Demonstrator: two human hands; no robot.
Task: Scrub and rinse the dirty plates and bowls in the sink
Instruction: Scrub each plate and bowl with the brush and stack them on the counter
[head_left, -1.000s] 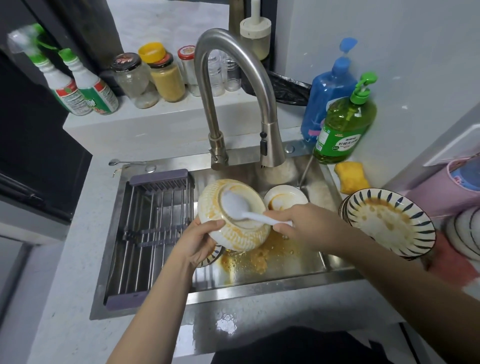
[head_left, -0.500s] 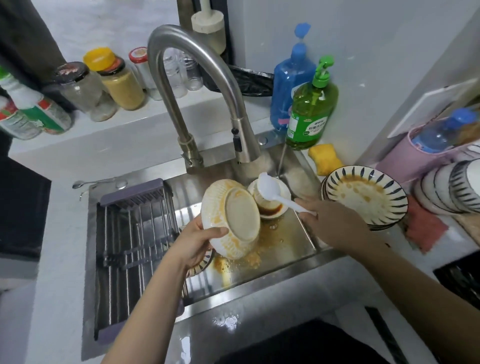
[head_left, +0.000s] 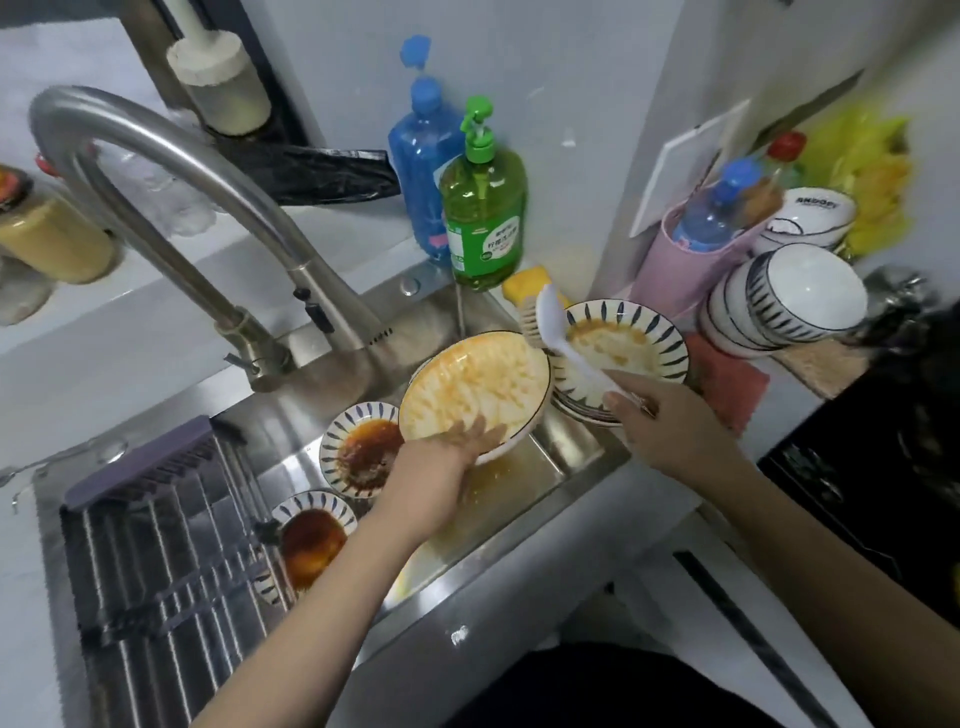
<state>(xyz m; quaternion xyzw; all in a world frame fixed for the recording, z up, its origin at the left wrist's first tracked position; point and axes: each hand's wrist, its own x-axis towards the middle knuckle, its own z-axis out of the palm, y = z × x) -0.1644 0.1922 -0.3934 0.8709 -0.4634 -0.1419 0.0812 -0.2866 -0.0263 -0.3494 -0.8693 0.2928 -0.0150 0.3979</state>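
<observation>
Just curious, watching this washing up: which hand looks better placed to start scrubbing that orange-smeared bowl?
The right hand, probably. It already grips the brush, whose bristles sit just beside the bowl rim. The left hand is busy holding the tilted bowl over the sink.

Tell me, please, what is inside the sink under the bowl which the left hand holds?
Under the held bowl the sink floor shows orange sauce water. Two sauce-stained small bowls lie to its left. The part directly beneath is covered.
</observation>
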